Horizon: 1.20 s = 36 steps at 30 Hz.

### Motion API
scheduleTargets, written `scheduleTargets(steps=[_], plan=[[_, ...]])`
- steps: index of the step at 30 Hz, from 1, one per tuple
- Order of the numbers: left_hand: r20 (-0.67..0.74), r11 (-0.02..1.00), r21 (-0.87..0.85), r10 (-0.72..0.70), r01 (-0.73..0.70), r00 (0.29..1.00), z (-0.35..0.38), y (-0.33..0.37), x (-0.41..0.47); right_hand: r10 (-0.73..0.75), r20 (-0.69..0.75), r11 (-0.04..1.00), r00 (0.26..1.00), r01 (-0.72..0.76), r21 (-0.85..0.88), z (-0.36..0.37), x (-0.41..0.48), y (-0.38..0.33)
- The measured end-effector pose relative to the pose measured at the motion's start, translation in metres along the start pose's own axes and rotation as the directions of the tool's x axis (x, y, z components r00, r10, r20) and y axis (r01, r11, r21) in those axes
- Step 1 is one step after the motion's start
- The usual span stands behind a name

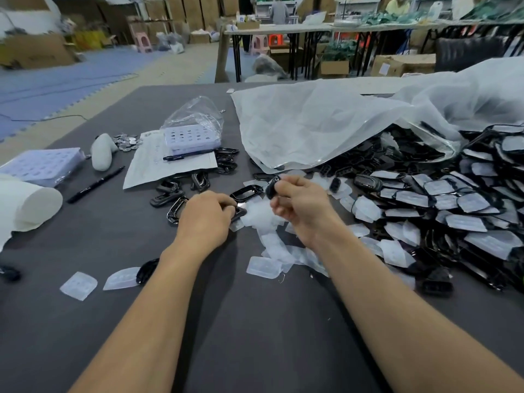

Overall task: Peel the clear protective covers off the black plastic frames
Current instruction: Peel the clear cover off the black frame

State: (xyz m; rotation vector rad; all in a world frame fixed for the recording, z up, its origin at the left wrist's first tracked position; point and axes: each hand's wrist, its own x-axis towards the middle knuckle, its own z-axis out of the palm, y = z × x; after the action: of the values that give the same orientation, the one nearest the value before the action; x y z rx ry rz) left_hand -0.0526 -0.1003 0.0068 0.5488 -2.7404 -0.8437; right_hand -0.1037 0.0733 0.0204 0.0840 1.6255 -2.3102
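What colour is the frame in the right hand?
Glossy black; the frame pinched in the right hand shows best in the head view.

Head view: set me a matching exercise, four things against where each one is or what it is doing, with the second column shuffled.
Things:
1. right hand
2. black marker
3. ballpoint pen
4. pile of covered frames

Places or states:
A. lying on the paper sheet
B. heaped at the right side of the table
C. pinching a black frame
D. on bare table, left of the paper sheet

Pairs: 1-C, 2-D, 3-A, 4-B.
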Motion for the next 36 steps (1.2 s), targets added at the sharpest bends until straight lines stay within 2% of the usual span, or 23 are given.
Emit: scheduleTargets(steps=[3,6,9,12,15,19,27,29,33,36], plan=[[0.009,0.983,-0.18,-0.029,0.03,1.0,-0.005,-0.003,0.0,-0.011,0.056,1.0,0.998,0.01,0.023,-0.004,0.0,0.007],[-0.099,0.92,-0.392,-0.047,0.005,0.994,-0.011,0.002,-0.002,-0.02,0.093,1.0,0.995,0.019,0.014,-0.008,0.001,0.008],[-0.148,0.755,-0.656,-0.099,-0.023,0.984,-0.011,0.015,-0.007,-0.027,0.047,0.997,0.999,0.03,-0.071,-0.009,0.003,0.012],[-0.078,0.607,-0.794,-0.155,0.033,0.985,-0.002,0.025,-0.013,-0.03,0.026,0.994,0.999,0.032,-0.103,-0.01,0.003,0.011],[0.015,0.537,-0.838,-0.155,0.097,0.988,0.006,0.03,-0.015,-0.018,0.043,0.997,0.999,0.022,-0.074,-0.012,0.001,0.009],[0.061,0.528,-0.841,-0.123,0.117,0.991,0.011,0.035,-0.015,-0.011,0.079,0.999,0.997,0.008,0.039,-0.012,0.0,0.004],[0.154,0.447,-0.874,-0.124,0.194,0.98,0.011,0.036,-0.015,-0.01,0.122,0.998,0.993,0.003,0.061,-0.013,0.001,0.003],[0.201,0.408,-0.884,-0.11,0.228,0.973,0.011,0.036,-0.014,-0.038,0.141,0.999,0.989,0.033,0.037,-0.012,0.0,0.003],[0.268,0.344,-0.898,-0.064,0.273,0.961,0.011,0.038,-0.015,-0.119,0.154,0.979,0.981,0.142,-0.149,-0.008,-0.006,0.007],[0.208,0.389,-0.89,-0.113,0.236,0.971,0.012,0.037,-0.014,-0.14,0.08,0.969,0.987,0.153,-0.195,-0.007,-0.008,0.007]])
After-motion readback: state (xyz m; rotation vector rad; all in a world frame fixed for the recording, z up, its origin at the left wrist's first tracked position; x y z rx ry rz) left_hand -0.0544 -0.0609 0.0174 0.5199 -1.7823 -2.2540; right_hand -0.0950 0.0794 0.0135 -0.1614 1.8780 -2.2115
